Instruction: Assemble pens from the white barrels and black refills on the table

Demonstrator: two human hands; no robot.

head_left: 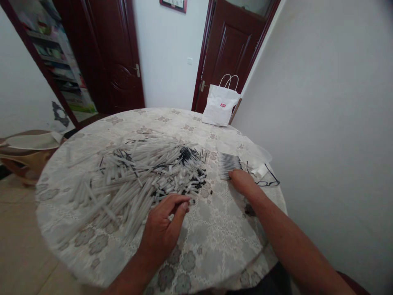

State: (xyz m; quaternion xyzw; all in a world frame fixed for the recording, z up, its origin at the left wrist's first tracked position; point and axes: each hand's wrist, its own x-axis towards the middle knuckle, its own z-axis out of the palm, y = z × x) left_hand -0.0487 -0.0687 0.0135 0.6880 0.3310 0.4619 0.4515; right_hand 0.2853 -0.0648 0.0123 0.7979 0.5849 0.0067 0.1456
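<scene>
**Two hands at a heap of pen parts**

Round desk (215, 246) under a pale flowered cloth, filling the lower middle of the view. White paper bag (220, 104) upright at the far edge, against a dark door (229, 53). Second dark door (113, 57) to the left, shelves beyond it blurred.

Spread wide over the left half of the desk: a heap of white tubes (129, 180), long axes mostly running from near-left to far-right, with small black bits (192, 172) thick along the right fringe. Well apart to the right, a tidy row of thin dark refills (229, 165), laid side by side, long axes pointing away toward the far edge.

Left hand (164, 229) at the near-right edge of the heap, fingers curled inward, thumb and fingertips drawn close together; whether anything small sits between them, cannot tell. Heap lying just ahead and to the left of that grip, touching or nearly so.

Right hand (244, 182) stretched further out, fingers folded under at the near end of the refills, touching or just short of them; grip hidden, so open or closed cannot be told. Right hand clearly the nearer one to the refills, left hand the nearer one to the tubes.

Glasses (270, 180) just right of the right hand, beside a clear plastic wrapper (254, 153).
</scene>
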